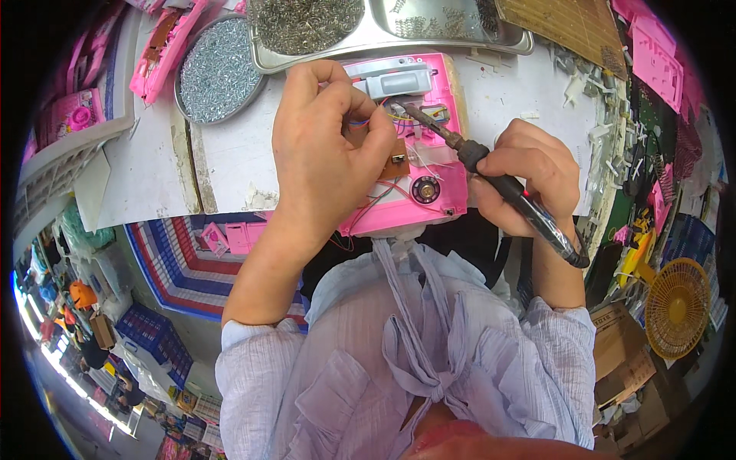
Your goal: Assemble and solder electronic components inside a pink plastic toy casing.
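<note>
A pink plastic housing [383, 218] lies on the bench in front of me, its inside facing up. In it sit a grey plastic part [399, 83], a small brown circuit board [396, 167], a round black speaker [425, 189] and thin coloured wires. My left hand [322, 142] reaches over the housing's left side, thumb and forefinger pinched on a thin wire; the fingertips partly hide it. My right hand [537, 172] is wrapped round the black handle of a soldering iron [506, 184]. The iron's tip points left, close to the wires by my left fingertips.
Behind the housing stands a metal tray [376, 38] with small springs. A round dish [218, 69] of small silvery screws stands to its left, beside more pink parts [165, 50]. White plastic pieces [602, 130] lie along the right edge. A yellow fan [677, 307] stands lower right.
</note>
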Demonstrator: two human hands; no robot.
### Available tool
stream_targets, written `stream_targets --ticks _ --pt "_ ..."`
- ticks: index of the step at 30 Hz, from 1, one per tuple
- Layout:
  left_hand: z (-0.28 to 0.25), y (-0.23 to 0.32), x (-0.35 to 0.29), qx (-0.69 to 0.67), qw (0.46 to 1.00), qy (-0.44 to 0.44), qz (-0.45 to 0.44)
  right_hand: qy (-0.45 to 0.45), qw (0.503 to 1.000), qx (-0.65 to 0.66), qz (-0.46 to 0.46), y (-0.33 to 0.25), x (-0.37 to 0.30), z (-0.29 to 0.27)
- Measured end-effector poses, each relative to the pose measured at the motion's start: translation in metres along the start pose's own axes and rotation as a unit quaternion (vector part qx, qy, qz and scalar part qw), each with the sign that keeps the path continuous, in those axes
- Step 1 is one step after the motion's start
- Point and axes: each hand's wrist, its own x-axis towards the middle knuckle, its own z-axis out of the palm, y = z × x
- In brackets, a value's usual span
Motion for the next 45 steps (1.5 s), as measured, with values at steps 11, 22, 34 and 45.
stream_targets --ticks 11,22,34,45 --pt "-0.0007 0.0003 -0.0009 0.014 0.999 -0.02 -0.034 -0.017 1.0 0.005 0.013 0.001 0.0062 0.0026" --pt "-0.0002 -0.0013 -0.0017 0.007 1.0 -0.011 -0.026 -0.021 1.0 0.002 -0.001 0.0016 0.0074 0.0024" --pt "0.0001 -0.0017 -0.0012 -0.001 1.0 -0.002 -0.019 -0.034 0.999 0.0 -0.006 0.0021 0.0086 0.0" --pt "0.0053 -0.0022 -0.0032 0.01 1.0 0.009 -0.019 -0.012 1.0 0.001 0.007 0.0054 0.0056 0.0014"
